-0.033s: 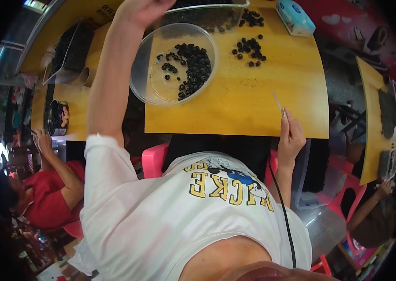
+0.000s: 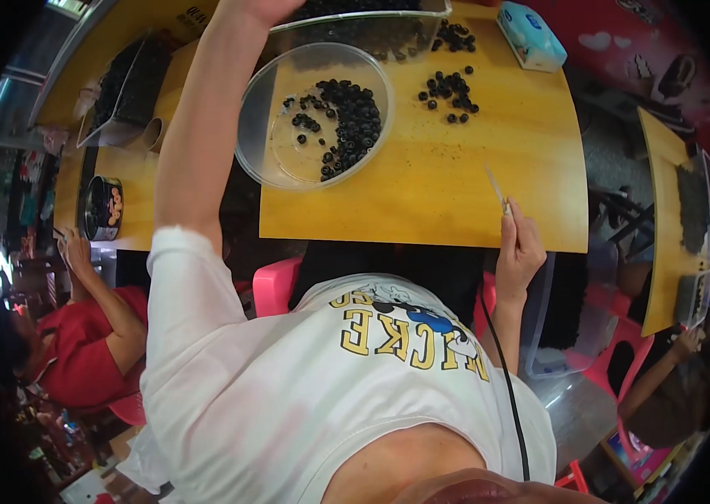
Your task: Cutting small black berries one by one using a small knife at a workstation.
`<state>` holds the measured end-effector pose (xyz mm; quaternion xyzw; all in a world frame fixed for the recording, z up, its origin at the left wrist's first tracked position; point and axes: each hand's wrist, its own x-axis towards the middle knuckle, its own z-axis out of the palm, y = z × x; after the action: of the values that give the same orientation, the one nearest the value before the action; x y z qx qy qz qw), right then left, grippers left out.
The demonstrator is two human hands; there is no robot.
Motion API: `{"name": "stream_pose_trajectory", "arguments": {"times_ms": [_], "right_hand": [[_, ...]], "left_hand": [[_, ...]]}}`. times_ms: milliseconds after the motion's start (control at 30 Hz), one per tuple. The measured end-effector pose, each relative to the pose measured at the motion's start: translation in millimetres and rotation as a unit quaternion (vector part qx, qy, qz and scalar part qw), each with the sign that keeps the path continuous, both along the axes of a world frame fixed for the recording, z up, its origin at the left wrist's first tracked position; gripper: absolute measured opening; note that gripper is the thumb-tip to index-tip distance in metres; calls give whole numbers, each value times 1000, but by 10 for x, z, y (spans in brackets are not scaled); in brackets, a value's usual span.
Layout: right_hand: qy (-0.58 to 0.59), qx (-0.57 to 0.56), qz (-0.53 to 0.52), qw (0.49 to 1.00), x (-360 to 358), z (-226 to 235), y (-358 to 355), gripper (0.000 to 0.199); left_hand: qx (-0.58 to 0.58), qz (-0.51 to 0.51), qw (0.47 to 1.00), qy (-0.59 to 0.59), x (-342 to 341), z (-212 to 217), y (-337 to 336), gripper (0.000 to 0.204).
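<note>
My left hand reaches to the far edge, at the near left corner of a clear bin full of black pieces. Its fingers are cut off by the picture's top, so what they hold cannot be seen. In my right hand, closed above the table's near right edge, is a slim pointed blade with a pale grip. Below my left hand stands a round clear plastic tub. Small round black parts are heaped along its right side, some showing a hole. More black parts lie loose on the table.
A blue tissue pack lies at the yellow table's far right corner. At left are a round black tin and another bin. One person in red sits left, another person right. A bin stands right of me.
My left hand has shifted slightly farther away, and its fingers have passed out of the picture. My right hand keeps nearly the same place with the blade.
</note>
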<state>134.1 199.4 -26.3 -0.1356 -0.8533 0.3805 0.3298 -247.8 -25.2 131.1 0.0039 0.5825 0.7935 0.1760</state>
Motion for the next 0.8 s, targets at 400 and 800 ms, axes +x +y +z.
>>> {"name": "stream_pose_trajectory", "arguments": {"times_ms": [400,800], "right_hand": [[-38,-4,-27,999,-3,1,136,22],[-31,2,5,1000,-48,48,46,21]], "left_hand": [[-457,-185,804,331,822,-743,-5,17],[-514,-278,743,327,846,-1208,-158,21]]}}
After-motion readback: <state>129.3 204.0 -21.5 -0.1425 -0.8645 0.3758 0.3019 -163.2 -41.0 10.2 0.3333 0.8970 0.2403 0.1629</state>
